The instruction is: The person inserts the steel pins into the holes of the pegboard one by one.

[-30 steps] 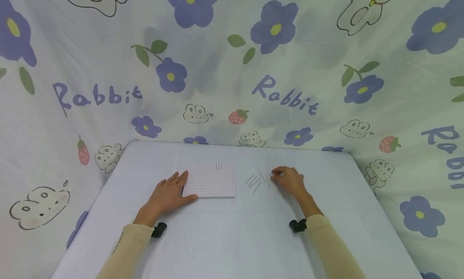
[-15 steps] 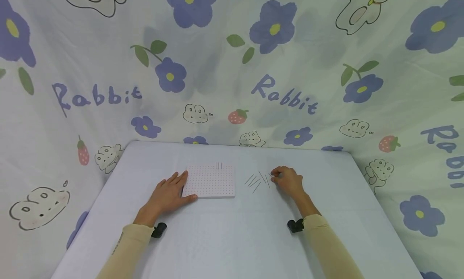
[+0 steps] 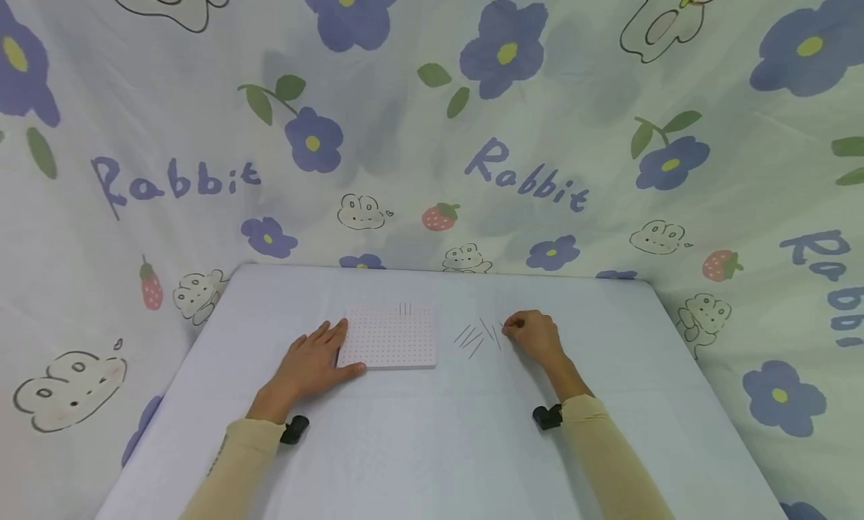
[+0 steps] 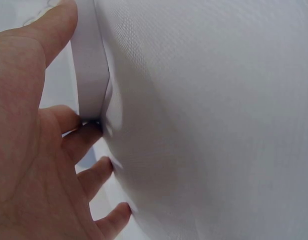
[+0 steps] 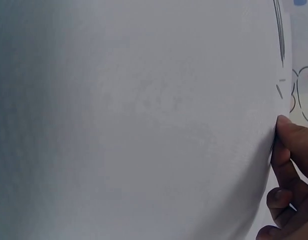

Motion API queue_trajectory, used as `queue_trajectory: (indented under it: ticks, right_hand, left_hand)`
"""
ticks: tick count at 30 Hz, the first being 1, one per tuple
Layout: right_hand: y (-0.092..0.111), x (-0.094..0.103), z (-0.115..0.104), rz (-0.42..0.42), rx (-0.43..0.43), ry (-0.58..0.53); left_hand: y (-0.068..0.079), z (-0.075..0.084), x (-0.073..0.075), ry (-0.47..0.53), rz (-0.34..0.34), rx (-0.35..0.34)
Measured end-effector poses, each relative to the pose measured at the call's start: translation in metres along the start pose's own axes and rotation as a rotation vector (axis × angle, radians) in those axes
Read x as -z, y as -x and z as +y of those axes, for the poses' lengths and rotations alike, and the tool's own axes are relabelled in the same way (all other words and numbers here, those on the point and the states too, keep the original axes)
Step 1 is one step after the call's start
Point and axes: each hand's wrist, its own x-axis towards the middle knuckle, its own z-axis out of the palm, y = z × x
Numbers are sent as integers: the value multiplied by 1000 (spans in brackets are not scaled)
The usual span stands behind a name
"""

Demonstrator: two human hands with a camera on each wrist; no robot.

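Thin dark sticks (image 3: pixel 487 329) (approx. needle-like) found loose on white table (image 3: pixel 418 445), betw. board and R hand. Handling, est.: v. light, prob. stiff, slippery, hard to lift off flat cloth; best taken by fingertip pinch nr. one end. One stick end (image 3: pixel 501 324) seen at fingertips of R hand (image 3: pixel 536 334); thumb + index brought together at table surface, but whether stick is gripped cannot be told. Three sticks (image 3: pixel 405 308) appear to be stood upright in a row at far edge of board, R of its centre. Dotted pale board (image 3: pixel 387 347), L of loose sticks: judged rigid, light enough to slide, so best steadied by rim. Its L side + near L corner are touched by L hand (image 3: pixel 312 364), fingers extended, spread, nothing clenched. Beyond: Rabbit-print backdrop (image 3: pixel 378 152).
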Motion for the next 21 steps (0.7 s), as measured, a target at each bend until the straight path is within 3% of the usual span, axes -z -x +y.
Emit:
queue_trajectory:
  ticks: [21]
  right_hand:
    - [1, 0, -1, -13, 14, 64]
  left_hand:
    - [-2, -3, -4, 2, -3, 2]
